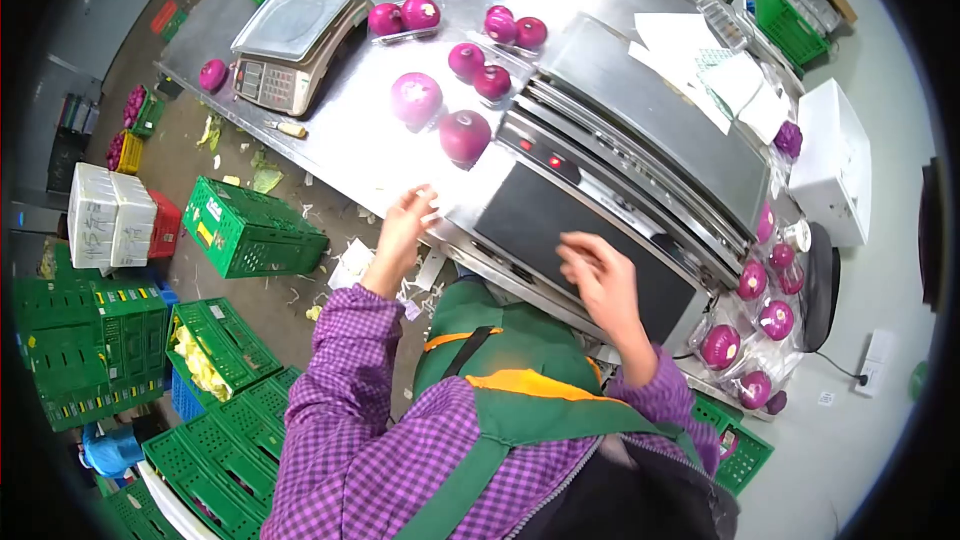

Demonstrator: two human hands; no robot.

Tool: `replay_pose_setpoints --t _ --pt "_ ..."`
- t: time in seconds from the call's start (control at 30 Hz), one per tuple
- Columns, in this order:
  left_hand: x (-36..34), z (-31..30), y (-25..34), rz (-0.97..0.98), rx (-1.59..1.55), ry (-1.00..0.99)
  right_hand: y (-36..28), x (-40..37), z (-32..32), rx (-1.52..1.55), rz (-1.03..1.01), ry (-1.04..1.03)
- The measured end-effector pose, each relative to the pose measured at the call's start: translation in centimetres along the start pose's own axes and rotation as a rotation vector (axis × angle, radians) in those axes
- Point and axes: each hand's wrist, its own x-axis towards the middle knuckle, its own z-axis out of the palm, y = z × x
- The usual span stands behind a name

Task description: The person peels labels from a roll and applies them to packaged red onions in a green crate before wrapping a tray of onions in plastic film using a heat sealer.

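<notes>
My left hand [409, 225] hangs at the front edge of the steel table [340, 145], fingers loosely spread and nothing in them. Over the black plate [575, 240] of a wrapping machine [640, 145] is my right hand [600, 278], its fingers slightly bent and apart, also holding nothing. Just beyond my left hand sit a large red onion [465, 137] and a paler, glare-washed one [416, 100]. Behind them, pairs of red onions [491, 82] rest in clear trays. Red lights glow on the machine's front panel.
A scale [275, 85] and a knife [289, 128] are on the left of the table. Wrapped onions [720, 347] crowd the right end. Green crates [255, 230] stand on the littered floor to the left. Papers [690, 55] lie on the machine. A person in blue [112, 450] is at lower left.
</notes>
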Motion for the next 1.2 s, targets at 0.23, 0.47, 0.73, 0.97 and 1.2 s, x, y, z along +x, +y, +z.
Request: replay_pose_setpoints --t 0.23,0.47,0.73,0.97,1.2 --pt "11.2 -3.6 4.3 0.021 0.104 0.257 -3.4 18.8 13.9 -0.466 -0.335 -0.257" --pt "17.2 -8.4 2.6 0.254 0.421 0.368 -1.9 27.6 18.6 -0.607 -0.288 -0.064" --pt "20.4 -4.5 12.8 0.670 0.623 0.191 3.0 29.2 15.6 -0.380 0.021 0.394" --pt "33.8 5.2 11.8 0.179 0.781 -0.486 5.3 33.4 16.7 -0.330 0.408 0.635" --pt "31.1 3.1 16.1 0.075 0.554 -0.561 6.1 33.7 18.1 -0.297 0.156 0.736"
